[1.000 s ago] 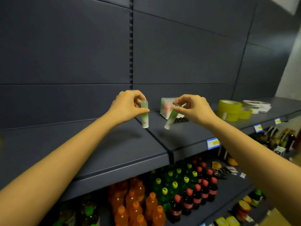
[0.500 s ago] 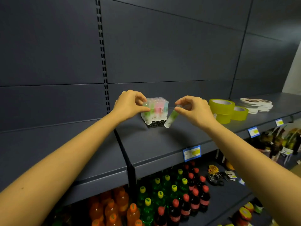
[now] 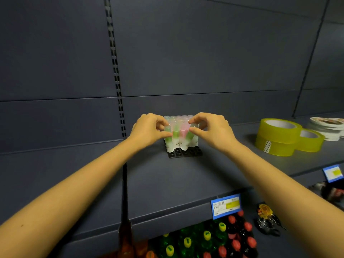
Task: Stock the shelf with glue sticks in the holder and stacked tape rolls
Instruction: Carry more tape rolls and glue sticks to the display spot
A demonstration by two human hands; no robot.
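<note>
Where the hands meet: over the front row of the black holder [image 3: 184, 154], which sits on the grey shelf [image 3: 186, 179] close to the back panel.
Left hand [image 3: 149, 130] grip: nearly closed, with thumb and forefinger pinching the upper part of a green glue stick [image 3: 168, 136] at the holder's front left corner.
Left stick: close to upright, white foot down at the holder; whether it sits in a socket cannot be told.
Right hand [image 3: 212, 131] grip: thumb and forefinger pinch the cap end of a second green glue stick [image 3: 189, 135], with the other fingers curled above it.
Right stick: tilted, top leaning right, foot toward the front row beside a pink stick [image 3: 183, 132].
Arm pose: both bare forearms reach forward and converge on the holder, backs of the hands toward the camera.
Holder contents: pale standing sticks [image 3: 178, 119] packed in rows behind, with open sockets along the front edge.
Tape rolls: two stacked yellow tape rolls [image 3: 277, 140], with a smaller yellow roll [image 3: 310, 141] touching them on the right. They are on the same shelf, well apart from the holder.
Other stock: flat white rolls [image 3: 327, 128] at far right and bottles [image 3: 204, 239] on the lower shelf.
</note>
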